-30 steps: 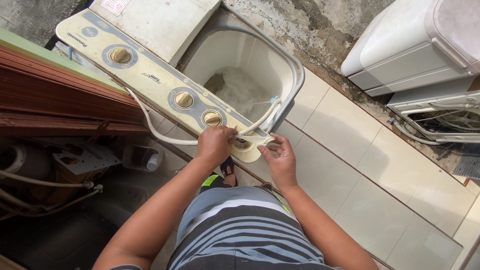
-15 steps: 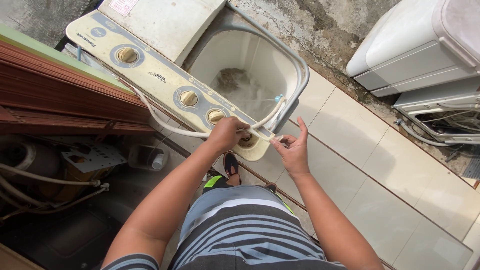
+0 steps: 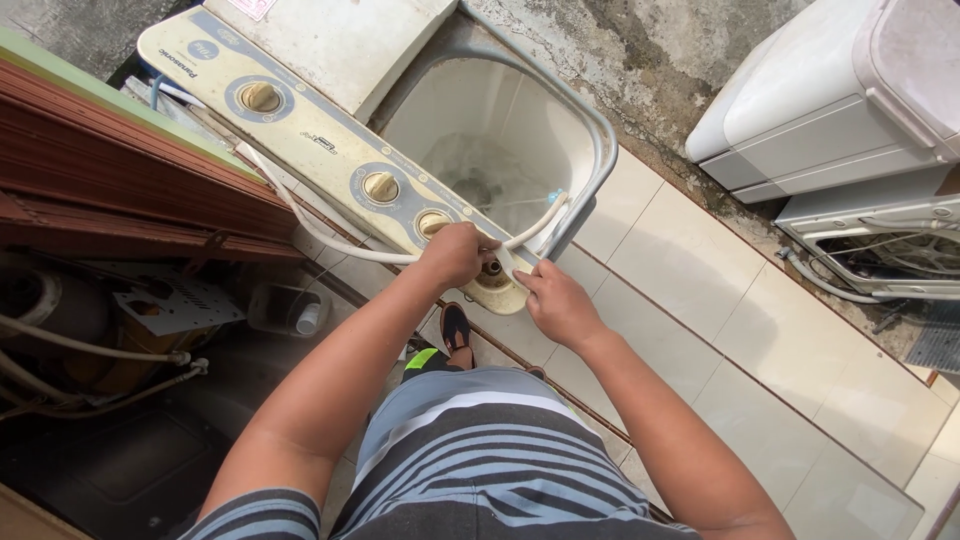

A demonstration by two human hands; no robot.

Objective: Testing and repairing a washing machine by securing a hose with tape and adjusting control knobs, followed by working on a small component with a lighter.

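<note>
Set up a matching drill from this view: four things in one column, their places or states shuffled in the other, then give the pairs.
1. left hand
2. right hand
3. white hose
4. wash tub

A. lid off, some water at the bottom
B. closed over the end knob of the control panel
C. fingertips at the panel's end corner
D. runs along the panel and into the tub

Pairs: 1-B, 2-C, 3-D, 4-A
</note>
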